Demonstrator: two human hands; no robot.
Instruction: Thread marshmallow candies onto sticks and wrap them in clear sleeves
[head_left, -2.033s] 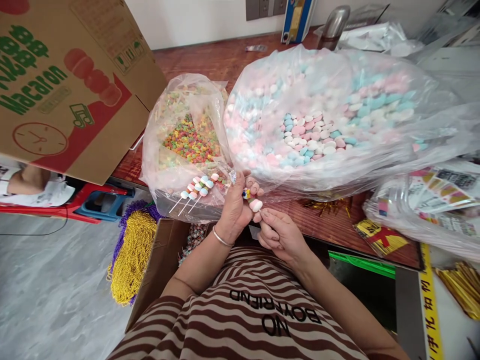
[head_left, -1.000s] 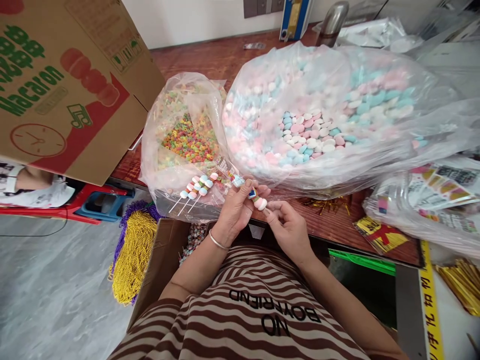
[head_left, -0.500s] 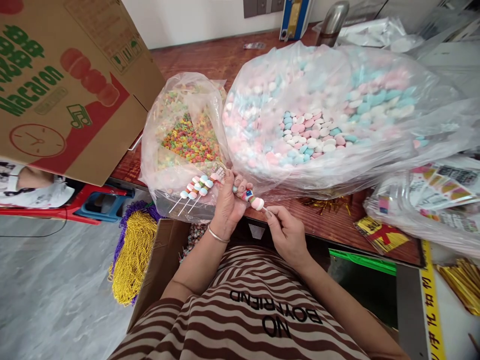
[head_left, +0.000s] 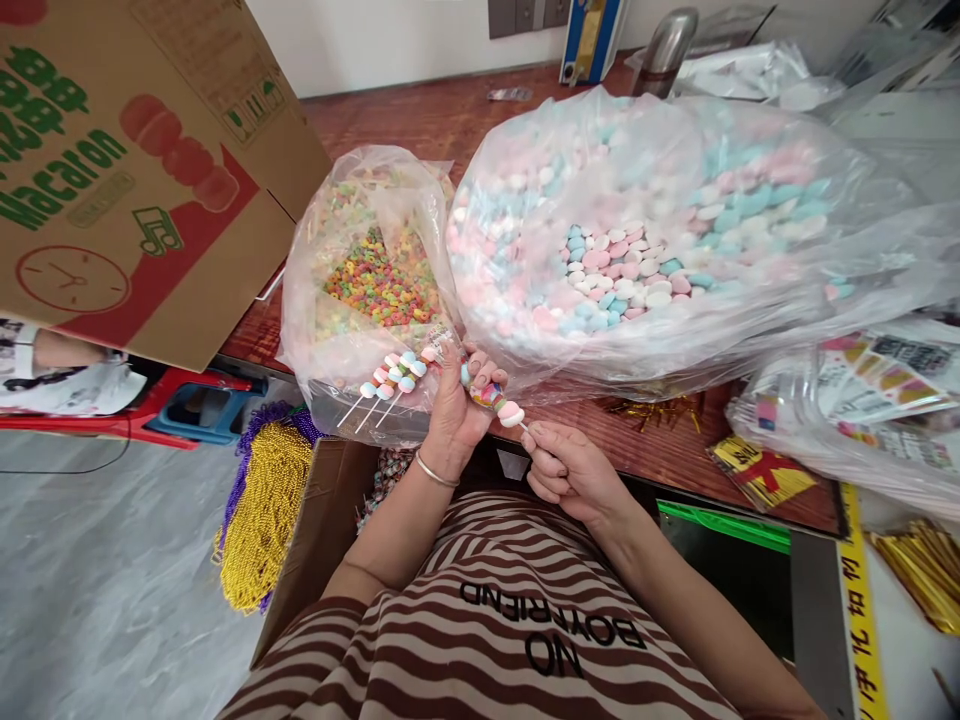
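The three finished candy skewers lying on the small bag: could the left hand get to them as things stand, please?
Probably yes. The finished candy skewers lie uncovered on the small bag, just beside the left hand, with nothing between. But that hand is gripping the candy skewer that the right hand also holds.

We find bare table (head_left: 420, 120) only behind the bags; the big candy bag (head_left: 660, 240) and ring-candy bag (head_left: 367, 270) crowd the front edge, the cardboard box (head_left: 135, 170) walls off our left.
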